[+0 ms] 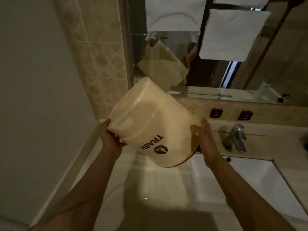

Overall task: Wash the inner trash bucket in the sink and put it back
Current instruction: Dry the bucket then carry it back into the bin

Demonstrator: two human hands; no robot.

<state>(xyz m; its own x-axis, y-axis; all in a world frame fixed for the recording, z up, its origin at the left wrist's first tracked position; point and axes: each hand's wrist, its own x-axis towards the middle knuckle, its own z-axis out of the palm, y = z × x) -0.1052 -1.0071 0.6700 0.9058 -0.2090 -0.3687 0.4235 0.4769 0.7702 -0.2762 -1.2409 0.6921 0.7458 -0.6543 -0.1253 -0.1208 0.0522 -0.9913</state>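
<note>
A cream plastic trash bucket (pixel 150 124) with black "TRASH" lettering hangs tilted in the air over the counter, left of the sink (pixel 233 177). Its closed bottom points up and away from me, and its open rim faces down towards the right. My left hand (pixel 110 139) grips the bucket near its base on the left side. My right hand (pixel 205 142) grips the rim on the right side. The inside of the bucket is hidden.
A chrome faucet (pixel 235 137) stands behind the white sink. The pale counter (pixel 150 189) runs below the bucket. A mirror (pixel 216 47) above reflects the person, the bucket and hanging white towels. Bottles (pixel 264 90) stand at the back right. A tiled wall (pixel 93 55) is on the left.
</note>
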